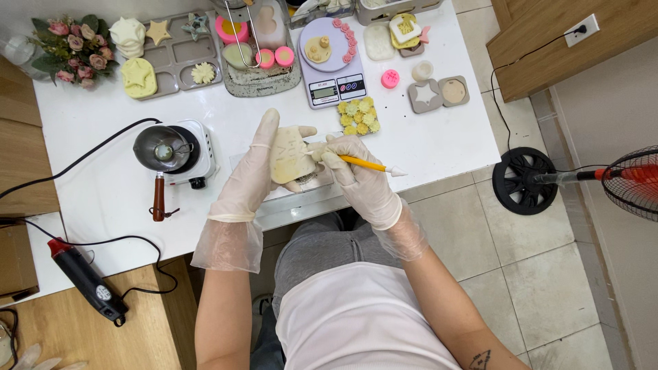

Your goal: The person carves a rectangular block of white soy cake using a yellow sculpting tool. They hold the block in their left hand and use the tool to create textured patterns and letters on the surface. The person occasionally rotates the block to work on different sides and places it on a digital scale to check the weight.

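Cream wax block [289, 155] sits upright in the gloved left hand [248, 179], which clasps it from behind just above the table's [439, 137] near edge, while the gloved right hand [358, 179] pinches a yellow tool [373, 165] at the block's right side; faint lines already mark its face, so the shaping looks partly done, with trimming probably left. Behind, a grey tray [179, 56] holds star and flower casts, a scale [333, 60] carries small pink and cream pieces, and a small pot [162, 148] rests on a white hotplate [195, 154].
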